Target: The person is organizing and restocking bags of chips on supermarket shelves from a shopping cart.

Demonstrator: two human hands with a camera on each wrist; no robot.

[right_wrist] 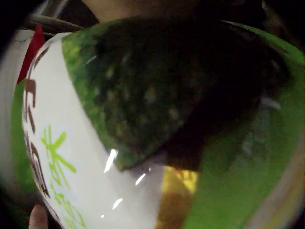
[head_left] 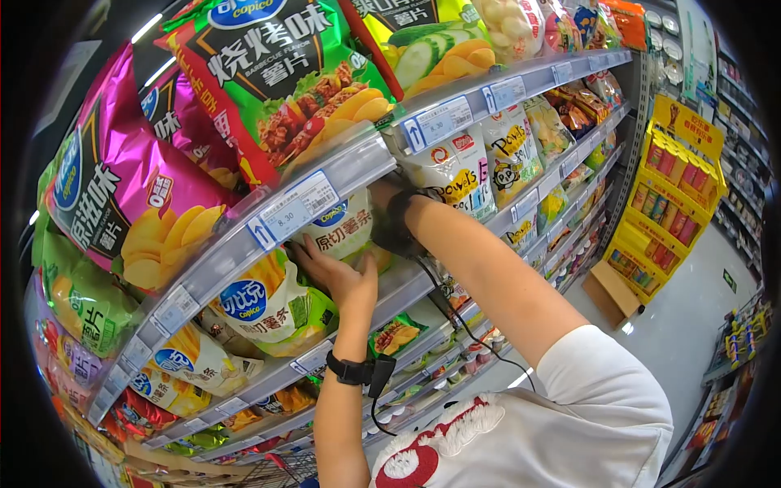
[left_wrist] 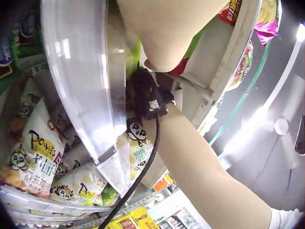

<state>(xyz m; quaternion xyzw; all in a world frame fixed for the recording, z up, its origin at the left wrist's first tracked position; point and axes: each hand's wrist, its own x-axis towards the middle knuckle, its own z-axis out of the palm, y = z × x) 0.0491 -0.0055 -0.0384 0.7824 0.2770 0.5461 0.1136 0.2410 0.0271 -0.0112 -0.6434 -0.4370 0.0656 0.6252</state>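
A white and green potato-stick bag (head_left: 342,230) stands on the second shelf, under the upper shelf's price rail. Against its lower front lies my left hand (head_left: 348,276), fingers stretched along the bag and thumb pointing up. My right arm reaches into the shelf beside the same bag. The right hand (head_left: 384,198) is mostly hidden by the rail and the bag; how its fingers lie I cannot tell. In the right wrist view a glossy white and green bag (right_wrist: 95,157) fills the frame, with a fingertip (right_wrist: 38,217) at its lower left edge.
Another potato-stick bag (head_left: 256,305) stands left of my left hand. Large chip bags (head_left: 285,81) line the upper shelf above the clear price rail (head_left: 342,167). White snack bags (head_left: 447,175) sit right of my right wrist. A yellow display stand (head_left: 671,203) is farther right. Cables hang from both wrists.
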